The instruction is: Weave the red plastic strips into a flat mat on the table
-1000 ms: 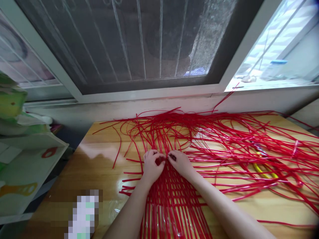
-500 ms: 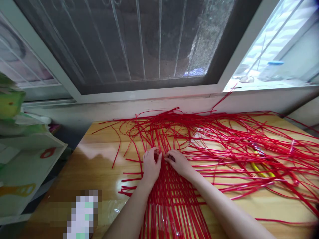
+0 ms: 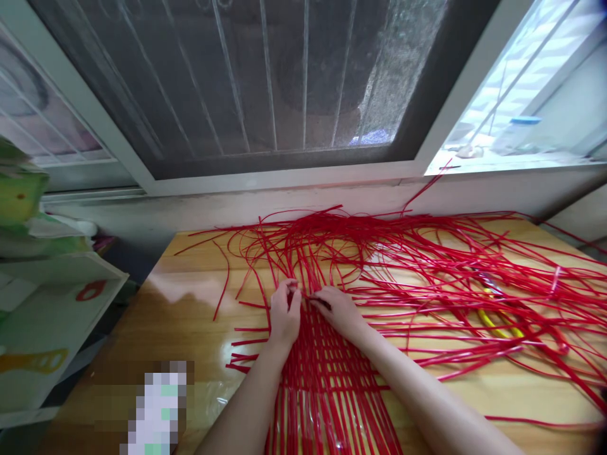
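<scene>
A woven mesh of red plastic strips lies on the wooden table in front of me, its lengthwise strips crossed by several others. At the mesh's far end, my left hand has its fingers closed on a red strip. My right hand pinches a red strip just to the right, a short gap from the left hand. A dark red length shows between the two sets of fingertips. Loose strip ends fan out beyond both hands, and short ends stick out at the left edge. My fingers partly hide the weave there.
A large tangle of red strips covers the table's back and right. Among them lies a tool with yellow handles. Clear tape and a blurred-out item are on the wooden table at left. A window frame rises behind.
My left hand has shifted slightly left and its fingers have drawn closer together. The gap between the hands is wider, with a strip now showing across it. My right hand moved only a little.
</scene>
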`<action>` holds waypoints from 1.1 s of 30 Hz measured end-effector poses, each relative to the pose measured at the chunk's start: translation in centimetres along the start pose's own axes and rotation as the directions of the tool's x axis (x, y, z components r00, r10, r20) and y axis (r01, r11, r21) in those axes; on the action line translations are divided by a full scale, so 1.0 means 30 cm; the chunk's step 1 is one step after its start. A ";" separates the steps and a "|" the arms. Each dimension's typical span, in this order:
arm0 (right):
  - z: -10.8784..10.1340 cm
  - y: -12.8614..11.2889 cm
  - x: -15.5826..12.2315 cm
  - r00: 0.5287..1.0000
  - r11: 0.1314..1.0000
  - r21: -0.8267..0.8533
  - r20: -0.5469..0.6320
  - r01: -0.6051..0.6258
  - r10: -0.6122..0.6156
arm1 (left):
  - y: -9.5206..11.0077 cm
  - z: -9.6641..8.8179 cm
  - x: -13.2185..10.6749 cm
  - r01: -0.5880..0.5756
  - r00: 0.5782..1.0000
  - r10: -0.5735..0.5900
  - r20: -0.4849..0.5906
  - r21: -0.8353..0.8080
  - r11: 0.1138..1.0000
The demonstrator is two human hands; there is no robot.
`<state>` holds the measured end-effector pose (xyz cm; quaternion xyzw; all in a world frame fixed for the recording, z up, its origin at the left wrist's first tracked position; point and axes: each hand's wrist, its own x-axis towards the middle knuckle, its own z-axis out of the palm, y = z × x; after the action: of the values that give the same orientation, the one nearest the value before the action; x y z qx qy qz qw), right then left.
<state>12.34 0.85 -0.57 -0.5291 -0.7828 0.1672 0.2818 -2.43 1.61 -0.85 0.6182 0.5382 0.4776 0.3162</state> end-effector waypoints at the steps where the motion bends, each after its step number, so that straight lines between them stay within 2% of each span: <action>1: 0.001 0.001 0.000 1.000 1.000 0.006 0.003 -0.007 0.007 | 0.001 0.001 0.003 0.000 1.000 -0.001 0.019 0.056 0.998; 4: 0.000 -0.002 0.001 0.999 0.999 0.016 0.016 -0.033 0.033 | 0.007 0.003 0.009 -0.034 0.998 0.021 0.054 0.246 0.969; 10: 0.003 -0.003 0.004 0.994 0.994 -0.001 0.021 -0.105 0.105 | 0.016 0.005 0.015 -0.024 0.993 -0.007 0.115 0.267 0.963; 14: 0.003 0.001 0.005 0.996 0.995 0.025 0.008 -0.093 0.093 | 0.016 0.026 0.015 -0.037 0.996 -0.009 0.093 0.486 0.873; 16: 0.003 0.001 0.006 0.996 0.996 0.015 0.011 -0.088 0.088 | 0.017 0.034 0.014 -0.050 0.996 0.001 0.090 0.540 0.840; 33: -0.005 -0.007 0.004 0.997 0.994 0.078 0.011 -0.080 0.079 | 0.017 0.031 0.008 -0.091 0.995 0.045 0.093 0.586 0.805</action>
<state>12.24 0.86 -0.30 -0.5477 -0.7550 0.2111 0.2924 -1.40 1.84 -0.64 0.7222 0.6251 0.2746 0.1113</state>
